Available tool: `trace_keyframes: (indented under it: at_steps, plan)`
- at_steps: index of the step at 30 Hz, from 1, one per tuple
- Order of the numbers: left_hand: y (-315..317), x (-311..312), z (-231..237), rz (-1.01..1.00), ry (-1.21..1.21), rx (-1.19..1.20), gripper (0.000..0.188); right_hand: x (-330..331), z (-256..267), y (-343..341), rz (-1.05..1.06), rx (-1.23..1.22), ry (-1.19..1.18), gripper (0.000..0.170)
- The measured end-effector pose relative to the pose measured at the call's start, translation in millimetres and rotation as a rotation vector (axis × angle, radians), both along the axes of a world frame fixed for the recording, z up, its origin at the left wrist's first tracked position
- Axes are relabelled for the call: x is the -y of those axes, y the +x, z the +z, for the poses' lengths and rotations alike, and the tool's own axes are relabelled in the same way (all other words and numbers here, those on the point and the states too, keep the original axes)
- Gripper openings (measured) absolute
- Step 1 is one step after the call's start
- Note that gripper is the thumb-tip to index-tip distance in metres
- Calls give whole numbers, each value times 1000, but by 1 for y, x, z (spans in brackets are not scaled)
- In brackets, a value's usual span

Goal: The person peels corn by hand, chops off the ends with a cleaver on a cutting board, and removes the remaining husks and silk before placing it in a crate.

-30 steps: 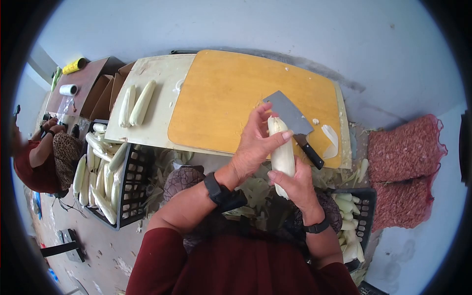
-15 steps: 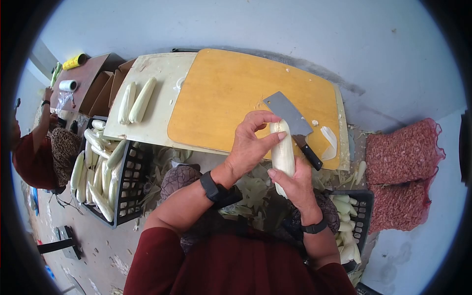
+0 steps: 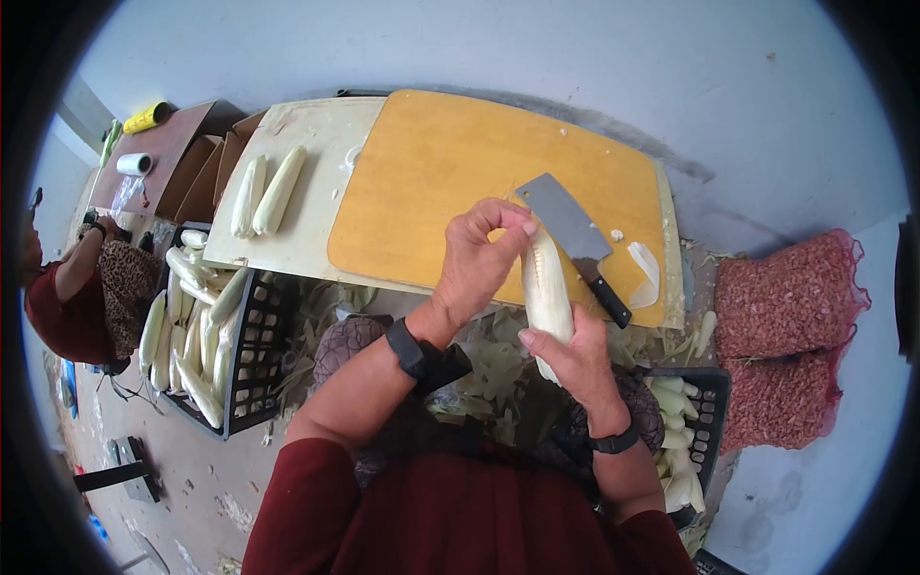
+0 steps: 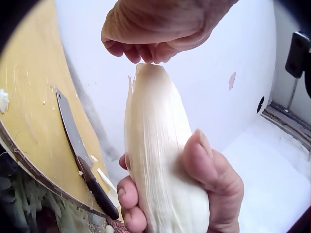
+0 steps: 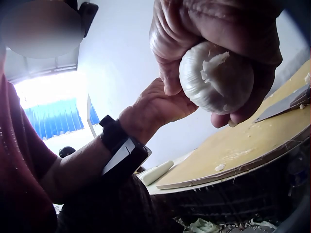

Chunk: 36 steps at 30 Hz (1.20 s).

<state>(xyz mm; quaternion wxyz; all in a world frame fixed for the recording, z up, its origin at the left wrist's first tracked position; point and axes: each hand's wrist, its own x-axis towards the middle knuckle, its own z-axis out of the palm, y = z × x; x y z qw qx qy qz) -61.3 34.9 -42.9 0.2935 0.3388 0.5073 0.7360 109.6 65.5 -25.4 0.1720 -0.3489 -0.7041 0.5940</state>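
Note:
An ear of corn in pale husk (image 3: 546, 302) is held upright before the board's near edge. A row of kernels shows through a gap in its husk in the head view. My right hand (image 3: 583, 362) grips its lower part, fingers and thumb wrapped round it, as the right wrist view also shows at the stem end (image 5: 218, 80). At the top, my left hand (image 3: 479, 251) pinches the husk between thumb and fingers. In the left wrist view, the left fingertips (image 4: 146, 52) are right at the cut top of the husk.
A cleaver (image 3: 567, 225) and a husk piece (image 3: 644, 273) lie on the yellow board (image 3: 431, 182). Two ears (image 3: 278, 192) lie left of it. Black crates of corn stand left (image 3: 251, 355) and right (image 3: 714, 402). Red mesh sacks (image 3: 786, 335) are at right; another person (image 3: 72, 297) sits at left.
My left hand's spread fingers have closed at the ear's top, the thumb moving up from its side. More kernels show. The other person's arm rose, then lowered. The right hand keeps its hold.

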Motion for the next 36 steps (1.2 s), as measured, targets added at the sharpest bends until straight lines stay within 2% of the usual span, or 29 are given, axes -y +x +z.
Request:
trace_keyframes:
  at_steps: [4, 6, 7, 9, 10, 12, 13, 15, 16, 17, 19, 20, 21, 22, 25, 29, 31, 36]
  plan:
    - [-14, -4, 4, 75, -55, 92, 20, 0, -4, 1, 16, -15, -3, 38]
    - [-20, -9, 0, 131, -57, 152, 31, -1, -6, 2, 21, -29, -75, 39]
    - [-22, -8, -4, 132, -56, 152, 31, -1, -6, 2, 22, -29, -75, 39]
    - [-27, -3, -9, 49, -88, 219, 43, -1, -6, 1, -3, -49, -72, 39]
    - [-26, -2, -9, 47, -87, 218, 43, -1, -5, 1, -5, -50, -70, 39]
    - [-20, 3, -5, -23, -348, 223, 53, -1, -2, 0, -36, -40, -26, 39]
    - [-15, 4, -2, -25, -345, 220, 53, -1, -2, -1, -38, -42, -24, 39]
    - [-2, 4, 1, -215, -419, 335, 64, 1, -3, -3, -118, -11, 186, 40]
    - [1, 6, 1, -370, -365, 344, 58, 1, -5, -3, -120, -12, 186, 40]
    - [8, 7, 1, -371, -365, 344, 58, 1, -9, -3, -139, 19, 261, 42]
    - [25, 7, 2, -501, -291, 368, 44, 3, -10, -5, -158, 50, 336, 43]
    - [29, 6, 1, -500, -290, 368, 44, 5, -8, -6, -159, 127, 442, 44]
    - [32, 5, -1, -503, -265, 456, 35, 6, -7, -7, -159, 204, 548, 45]
    - [33, 4, -2, -505, -240, 545, 28, 8, -8, -8, -159, 205, 548, 45]
    - [33, 2, -6, -418, -168, 663, 24, 10, -10, -8, -159, 233, 595, 45]
    - [26, 0, -2, -407, -103, 647, 18, 13, -5, -9, -110, 275, 599, 46]
    - [25, -2, -1, -309, -26, 704, 13, 15, -5, -10, -99, 288, 589, 46]
    - [8, -8, -3, -299, -50, 692, 20, 16, -7, -9, -57, 270, 622, 47]
